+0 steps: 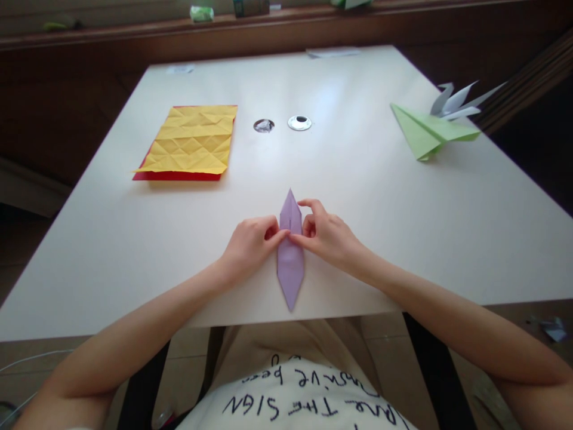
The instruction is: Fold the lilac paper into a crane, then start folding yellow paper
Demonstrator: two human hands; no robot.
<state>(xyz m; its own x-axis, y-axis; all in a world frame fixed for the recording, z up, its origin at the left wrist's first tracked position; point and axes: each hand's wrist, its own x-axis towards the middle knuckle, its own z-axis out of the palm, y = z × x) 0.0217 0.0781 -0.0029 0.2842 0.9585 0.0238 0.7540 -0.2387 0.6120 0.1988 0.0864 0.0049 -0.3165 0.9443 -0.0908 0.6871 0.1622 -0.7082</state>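
A folded strip of purple origami paper (290, 269), pointed at both ends, lies lengthwise near the front edge of the white table (358, 179). My left hand (255, 242) grips its left edge near the middle, fingers curled and thumb pressed on top. From the other side, my right hand (329, 233) pinches the right edge, its thumb lying on the paper beside the left thumb. The right index finger reaches along the upper right edge of the strip. Both hands hide parts of the paper's sides.
Creased yellow paper (192, 137) lies on red paper (179, 177) at the left. A green paper plane (430, 132) and a grey-white paper crane (456, 101) sit near the right edge. Two round cable holes (299, 123) are set in the table beyond my hands.
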